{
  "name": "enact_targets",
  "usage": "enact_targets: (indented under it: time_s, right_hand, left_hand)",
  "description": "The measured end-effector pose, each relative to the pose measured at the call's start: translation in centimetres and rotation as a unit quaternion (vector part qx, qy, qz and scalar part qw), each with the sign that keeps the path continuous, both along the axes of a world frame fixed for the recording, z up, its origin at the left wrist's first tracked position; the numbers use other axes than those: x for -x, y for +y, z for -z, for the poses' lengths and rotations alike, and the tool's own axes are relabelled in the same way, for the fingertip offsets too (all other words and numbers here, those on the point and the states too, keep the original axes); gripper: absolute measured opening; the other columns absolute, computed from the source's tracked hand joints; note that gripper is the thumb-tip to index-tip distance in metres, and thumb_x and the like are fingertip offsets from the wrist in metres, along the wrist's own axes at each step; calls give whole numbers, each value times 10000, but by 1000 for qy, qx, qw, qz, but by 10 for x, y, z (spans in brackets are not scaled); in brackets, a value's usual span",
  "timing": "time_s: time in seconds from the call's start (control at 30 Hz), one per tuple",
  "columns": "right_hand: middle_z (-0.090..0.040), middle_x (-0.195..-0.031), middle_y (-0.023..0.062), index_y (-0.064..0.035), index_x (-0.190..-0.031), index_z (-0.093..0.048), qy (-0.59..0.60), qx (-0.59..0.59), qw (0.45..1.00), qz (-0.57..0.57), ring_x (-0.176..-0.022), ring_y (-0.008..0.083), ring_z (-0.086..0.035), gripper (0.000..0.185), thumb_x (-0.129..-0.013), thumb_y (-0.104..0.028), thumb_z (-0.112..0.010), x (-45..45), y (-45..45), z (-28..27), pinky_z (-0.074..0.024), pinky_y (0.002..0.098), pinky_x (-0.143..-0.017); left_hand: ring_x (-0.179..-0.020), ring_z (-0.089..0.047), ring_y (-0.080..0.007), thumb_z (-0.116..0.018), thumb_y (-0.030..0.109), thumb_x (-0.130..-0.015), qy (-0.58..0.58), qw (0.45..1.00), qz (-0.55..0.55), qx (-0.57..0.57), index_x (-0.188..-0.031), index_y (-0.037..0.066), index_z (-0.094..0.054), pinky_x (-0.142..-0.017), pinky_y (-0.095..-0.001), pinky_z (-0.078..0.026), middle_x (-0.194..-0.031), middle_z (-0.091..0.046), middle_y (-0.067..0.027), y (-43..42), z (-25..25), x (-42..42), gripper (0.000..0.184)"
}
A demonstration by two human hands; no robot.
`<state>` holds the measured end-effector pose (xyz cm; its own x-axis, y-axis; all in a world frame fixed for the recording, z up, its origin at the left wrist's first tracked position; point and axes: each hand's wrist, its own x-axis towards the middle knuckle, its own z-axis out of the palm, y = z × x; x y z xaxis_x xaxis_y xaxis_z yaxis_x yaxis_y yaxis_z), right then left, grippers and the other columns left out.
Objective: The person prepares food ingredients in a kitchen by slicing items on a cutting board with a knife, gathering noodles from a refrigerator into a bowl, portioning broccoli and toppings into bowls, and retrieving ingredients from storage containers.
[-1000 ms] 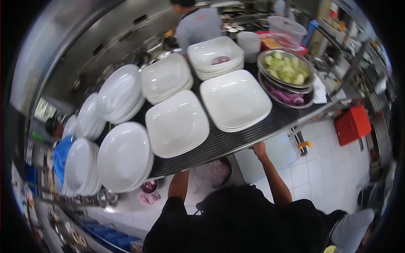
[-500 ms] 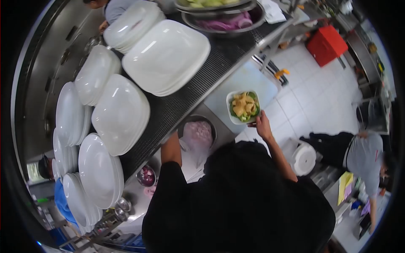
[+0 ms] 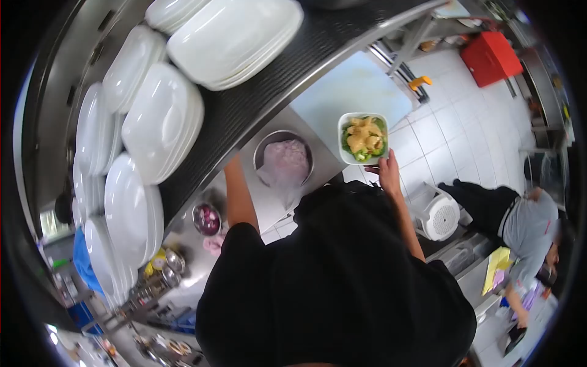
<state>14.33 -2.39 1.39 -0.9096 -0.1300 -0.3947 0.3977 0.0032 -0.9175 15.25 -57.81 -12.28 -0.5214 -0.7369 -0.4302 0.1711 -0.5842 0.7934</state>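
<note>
My right hand (image 3: 386,170) grips the near right edge of a square white bowl (image 3: 345,147) filled with green vegetables and pale orange pieces in sauce. The bowl is beside and partly over a pale cutting board (image 3: 342,85). My left forearm reaches under the dark shelf, and the shelf edge hides that hand. Between my arms, a metal bowl (image 3: 259,144) holds a clear bag of pinkish contents (image 3: 287,160). Left of my left forearm stands a small bowl of purple pieces (image 3: 206,220).
Stacks of white plates (image 3: 131,208) and square dishes (image 3: 160,116) stand on the dark shelf (image 3: 318,37). A red box (image 3: 491,59) is at the upper right. A white stool (image 3: 439,219) and a co-worker in grey (image 3: 531,229) are on the right.
The view has turned and shifted toward the right side. My right hand, earlier at the shelf edge, has the filled bowl, which came into sight half a second ago.
</note>
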Motion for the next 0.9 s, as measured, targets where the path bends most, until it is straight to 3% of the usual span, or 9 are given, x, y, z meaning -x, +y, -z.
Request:
enact_targets:
  time_s: [0.17, 0.23, 0.33, 0.53, 0.63, 0.73, 0.8, 0.9]
  right_hand:
    - [-603, -1104, 206, 24, -1266, -397, 13, 29, 999, -28, -848, 280, -692, 308, -992, -115, -371, 7, 1, 8, -617, 355, -721]
    - [-598, -1081, 223, 61, -1256, -385, 22, 29, 998, -44, -836, 290, -696, 320, -987, -107, -340, 10, 1, -1, -627, 364, -703]
    - [-593, -1089, 231, 73, -1246, -386, 22, 23, 997, -72, -835, 292, -697, 323, -993, -124, -351, 17, 6, -3, -627, 363, -703]
    - [-598, -1082, 233, 76, -1249, -382, 52, 13, 988, -144, -817, 283, -699, 322, -998, -123, -347, 29, 1, -27, -624, 360, -709]
    - [-601, -1085, 238, 70, -1250, -385, 79, 11, 976, -202, -806, 279, -701, 318, -1001, -122, -343, 36, 4, -34, -619, 363, -725]
    - [-587, -1140, 225, 63, -1283, -396, 80, 4, 966, -245, -871, 283, -688, 348, -970, -78, -340, 42, 3, -58, -614, 374, -746]
    - [-577, -1168, 207, 61, -1307, -398, 83, 12, 957, -279, -917, 289, -674, 386, -942, -47, -336, 45, 5, -76, -611, 378, -748]
    - [-580, -1167, 205, 56, -1305, -400, 68, 19, 943, -327, -887, 286, -680, 381, -944, -50, -339, 36, 11, -122, -609, 370, -742]
  left_hand:
    - [-1110, -592, -311, -602, 95, -925, -8, 998, -61, 21, -1226, -69, -485, -871, -435, -588, -1222, -553, -189, 10, 14, -44, 363]
    - [-1100, -600, -312, -605, 84, -921, -30, 997, -63, 31, -1217, -76, -490, -866, -430, -593, -1212, -559, -193, 31, 13, -50, 355]
    - [-1051, -622, -315, -561, 51, -928, -100, 991, -41, 76, -1155, -106, -491, -777, -435, -632, -1166, -566, -205, 82, -43, -46, 285]
    - [-1038, -623, -278, -512, 49, -962, -76, 997, 29, -17, -1172, -102, -494, -858, -406, -607, -1153, -573, -184, 91, -12, -34, 259]
    - [-922, -614, -201, -547, 96, -959, -95, 994, 53, -1, -1120, -4, -571, -806, -352, -602, -1056, -596, -127, 97, -2, -28, 191]
    - [-893, -615, -187, -558, 162, -967, -191, 977, 73, 67, -1119, 57, -590, -756, -349, -576, -1018, -606, -93, 131, -46, -36, 187]
    - [-854, -618, -186, -571, 242, -969, -77, 980, 26, 181, -1142, 102, -600, -727, -336, -545, -1003, -625, -67, 159, -35, -60, 224]
    - [-904, -628, -188, -565, 283, -971, -64, 989, 20, 132, -1166, 88, -591, -769, -336, -529, -1044, -630, -54, 240, -122, -113, 277]
